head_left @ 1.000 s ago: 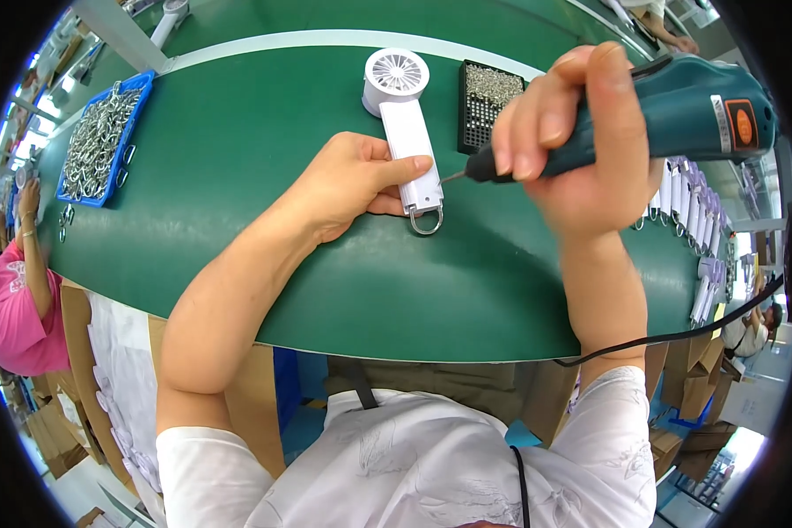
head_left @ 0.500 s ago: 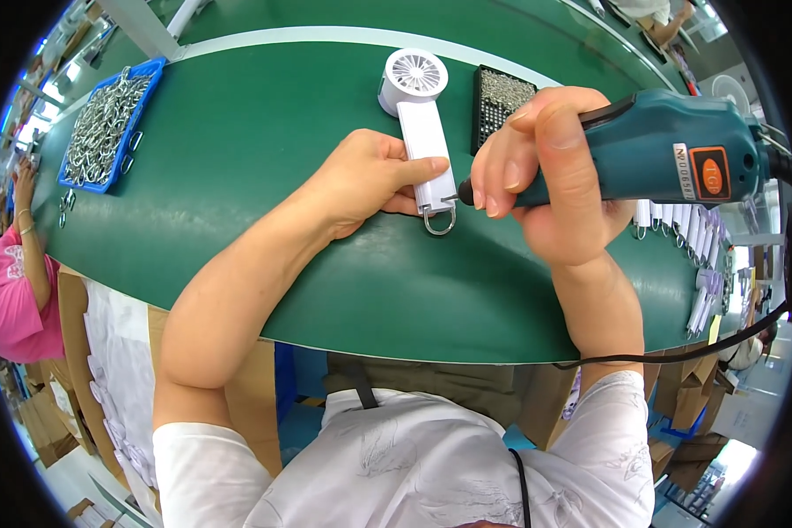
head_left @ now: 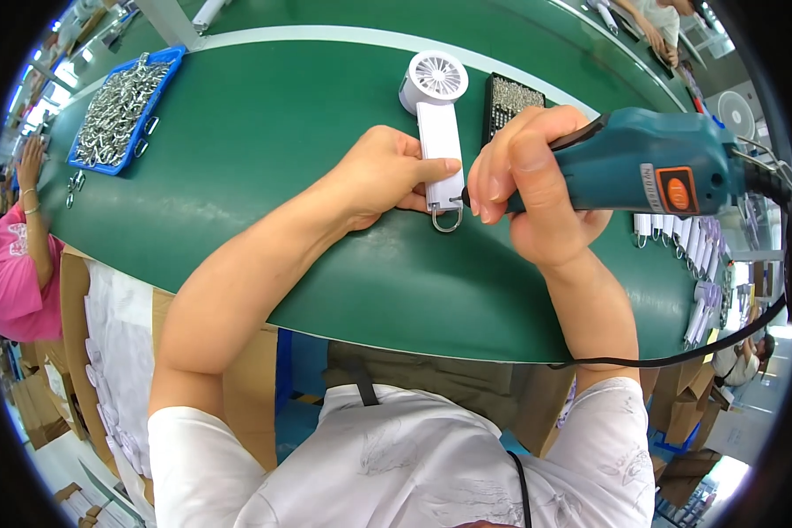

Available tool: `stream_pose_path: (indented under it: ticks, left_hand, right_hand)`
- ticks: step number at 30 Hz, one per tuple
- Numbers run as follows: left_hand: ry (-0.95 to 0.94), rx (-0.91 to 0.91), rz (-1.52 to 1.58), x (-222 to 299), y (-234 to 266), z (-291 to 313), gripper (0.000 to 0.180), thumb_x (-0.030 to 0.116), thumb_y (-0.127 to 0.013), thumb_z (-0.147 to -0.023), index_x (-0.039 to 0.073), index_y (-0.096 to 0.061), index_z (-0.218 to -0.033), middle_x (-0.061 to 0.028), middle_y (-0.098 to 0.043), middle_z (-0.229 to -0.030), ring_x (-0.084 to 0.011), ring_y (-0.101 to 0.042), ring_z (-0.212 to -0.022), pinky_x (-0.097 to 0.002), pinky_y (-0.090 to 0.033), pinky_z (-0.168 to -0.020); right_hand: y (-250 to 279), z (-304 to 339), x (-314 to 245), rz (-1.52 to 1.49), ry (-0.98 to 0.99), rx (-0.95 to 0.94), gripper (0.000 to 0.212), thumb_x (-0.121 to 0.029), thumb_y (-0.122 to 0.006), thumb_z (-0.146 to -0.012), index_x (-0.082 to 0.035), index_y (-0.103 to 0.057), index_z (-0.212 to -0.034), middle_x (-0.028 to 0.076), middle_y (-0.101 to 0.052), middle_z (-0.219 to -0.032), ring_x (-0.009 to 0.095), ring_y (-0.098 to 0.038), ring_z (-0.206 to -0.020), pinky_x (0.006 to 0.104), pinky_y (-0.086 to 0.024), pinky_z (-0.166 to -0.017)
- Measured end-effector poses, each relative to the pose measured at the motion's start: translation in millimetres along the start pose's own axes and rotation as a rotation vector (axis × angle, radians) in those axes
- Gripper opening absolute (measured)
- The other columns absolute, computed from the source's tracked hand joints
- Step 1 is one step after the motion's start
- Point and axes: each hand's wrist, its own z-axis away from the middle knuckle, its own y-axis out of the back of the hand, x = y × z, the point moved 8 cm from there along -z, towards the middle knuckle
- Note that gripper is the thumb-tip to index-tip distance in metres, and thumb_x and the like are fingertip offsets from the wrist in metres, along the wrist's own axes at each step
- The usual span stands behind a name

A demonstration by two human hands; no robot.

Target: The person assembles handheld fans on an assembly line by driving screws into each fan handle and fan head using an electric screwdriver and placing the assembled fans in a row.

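A small white handheld fan (head_left: 440, 139) lies on the green table, its round head away from me. My left hand (head_left: 394, 176) grips its handle, thumb on top. A silver carabiner-like loop (head_left: 447, 222) sticks out of the handle's near end. My right hand (head_left: 537, 180) is closed round a teal electric screwdriver (head_left: 647, 163), held nearly level. The bit's tip meets the right side of the handle's near end; whether a screw sits there is too small to tell.
A blue tray (head_left: 174, 70) of metal clips stands at the left, a few loose clips beside it. Behind my right hand is a black tray (head_left: 489, 104) of small screws. White fans (head_left: 691, 238) line the right. A black cable (head_left: 678, 359) crosses the right forearm. A person in pink (head_left: 22, 282) sits far left.
The whole view has shifted slightly. Both hands keep their grips, and the screwdriver's bit stays at the handle's near end, the tool turned slightly.
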Motion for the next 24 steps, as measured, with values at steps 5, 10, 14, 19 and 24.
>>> stream_pose_path:
  ticks: [5, 10, 14, 19, 24]
  left_hand:
    - [-0.014, 0.016, 0.024, -2, -2, 2, 0.020, 0.014, -0.072, -0.095, -0.006, -0.070, -0.097, -0.0129, -0.074, -0.091, -0.0194, -0.073, -0.079, -0.0310, -0.062, -0.070]
    - [-0.106, 0.216, -0.185, -1, 3, 7, 0.035, 0.024, -0.081, -0.086, -0.007, -0.068, -0.092, -0.0125, -0.073, -0.084, -0.0184, -0.072, -0.073, -0.0302, -0.060, -0.062]
    - [-0.306, 0.501, -0.529, 27, 18, 39, 0.038, 0.022, -0.087, -0.078, -0.003, -0.060, -0.088, -0.0112, -0.072, -0.083, -0.0152, -0.070, -0.074, -0.0283, -0.056, -0.063]
    - [-0.567, 0.760, -0.771, 38, 9, 94, 0.037, 0.017, -0.086, -0.075, -0.001, -0.059, -0.092, -0.0140, -0.071, -0.082, -0.0189, -0.070, -0.072, -0.0327, -0.057, -0.067]
    - [-0.513, 0.768, -1.011, 11, -14, 114, 0.050, 0.016, -0.089, -0.070, -0.001, -0.057, -0.105, -0.0136, -0.061, -0.081, -0.0278, -0.062, -0.071, -0.0390, -0.051, -0.064]
  right_hand:
    - [5, 4, 6, -0.021, 0.024, 0.039, 0.010, -0.009, -0.056, -0.102, 0.001, -0.056, -0.099, 0.009, -0.057, -0.066, 0.017, -0.053, -0.047, 0.0325, -0.049, -0.047]
    - [16, -1, -28, -0.172, 0.172, 0.011, 0.026, -0.017, -0.046, -0.108, 0.005, -0.057, -0.116, 0.008, -0.057, -0.067, 0.017, -0.053, -0.044, 0.0336, -0.047, -0.042]
    - [49, -10, -63, -0.224, -0.027, 0.286, 0.022, -0.011, -0.061, -0.099, 0.010, -0.064, -0.105, 0.007, -0.057, -0.063, 0.016, -0.055, -0.041, 0.0318, -0.046, -0.040]
    - [64, -12, -6, 0.200, -0.544, 0.239, 0.039, -0.029, -0.079, -0.088, 0.005, -0.069, -0.104, 0.004, -0.057, -0.062, 0.011, -0.053, -0.041, 0.0277, -0.041, -0.038]
    - [50, -4, 37, 0.418, -0.744, -0.057, 0.038, -0.030, -0.078, -0.088, 0.005, -0.068, -0.099, 0.007, -0.062, -0.064, 0.012, -0.055, -0.041, 0.0287, -0.042, -0.039]
